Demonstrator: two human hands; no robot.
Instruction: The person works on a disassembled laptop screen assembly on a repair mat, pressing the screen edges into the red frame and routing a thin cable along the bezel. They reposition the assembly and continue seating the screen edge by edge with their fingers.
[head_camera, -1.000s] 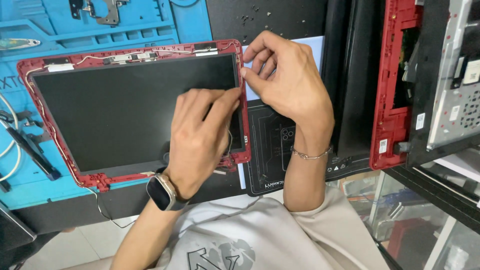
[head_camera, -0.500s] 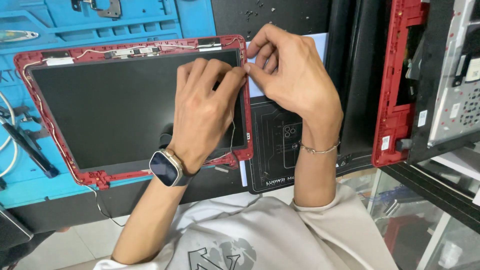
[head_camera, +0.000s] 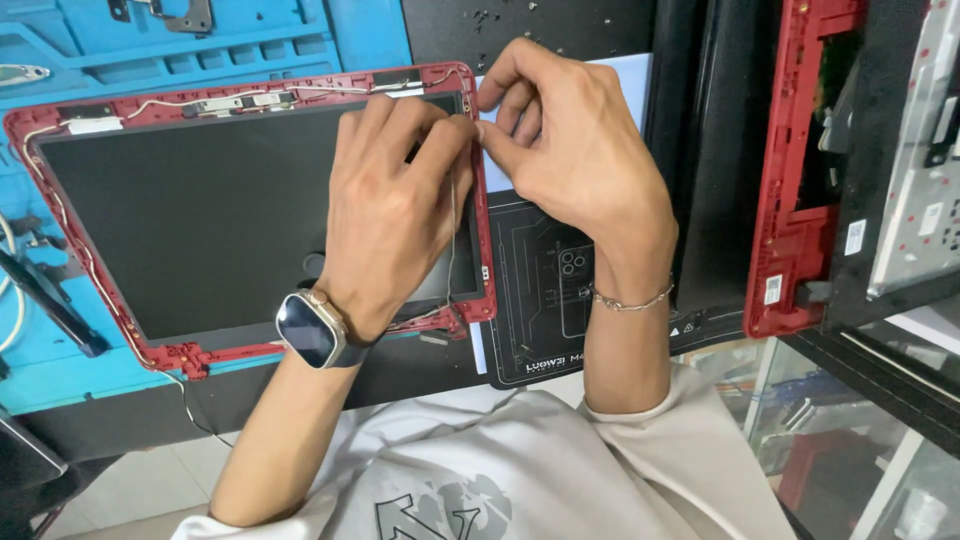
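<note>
A red laptop lid with a dark screen panel lies flat on a blue work mat. The left hand rests on the right part of the screen, fingers pointing to 1 o'clock. Its fingertips pinch a thin wire at the lid's top right corner. The wire runs straight down the right edge, from 12 o'clock to 6 o'clock. The right hand sits just beside, at 3 o'clock from the corner. Its thumb and first finger are closed and touch the same spot. Both hands are equally near. A black mat lies under the right wrist.
</note>
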